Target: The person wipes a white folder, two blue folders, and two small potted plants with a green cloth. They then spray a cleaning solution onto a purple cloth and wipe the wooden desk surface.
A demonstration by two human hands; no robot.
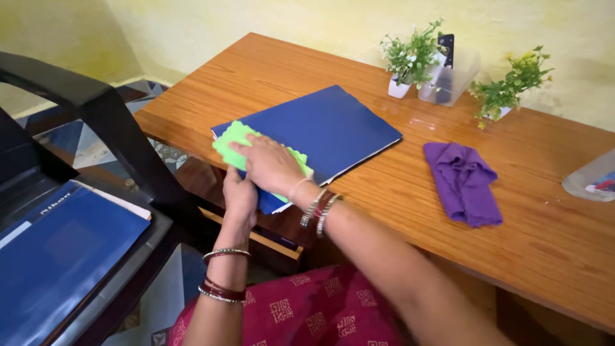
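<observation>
**Blue folder and green cloth at counter edge**

On the wooden counter (pixel 269 70), near its front left corner: blue folder (pixel 327 128), flat, closed, set at an angle, one corner jutting past the counter edge toward the lap. White page edges visible along the lower side.

Upon the folder's near corner: green cloth (pixel 234 142), light green, scalloped edge, mostly covered by the right hand.

Right hand (pixel 269 165): palm down, fingers extended and held close together, pressed flat on the green cloth. Bangles and a thin band at the wrist.

Left hand (pixel 240 195): at the counter edge, just below the right hand, touching the overhanging corner of the folder; fingers hidden beneath folder and right hand, so grip cannot be told. Bangles at the wrist.

Further right on the counter, well apart from the folder: purple cloth (pixel 464 182), crumpled, lying loose.

Along the back wall side: two small potted plants (pixel 413 57) (pixel 512 86), green leaves, white pots; between them a clear plastic container (pixel 451 80) with a dark object standing inside.

At the far right edge: part of a clear plastic item (pixel 592 179), cut off by the frame.

Left of the counter: dark chair (pixel 109 128) carrying a second blue folder (pixel 61 256) on its seat.

Bottom centre: red patterned garment (pixel 307 311) over the lap.
</observation>
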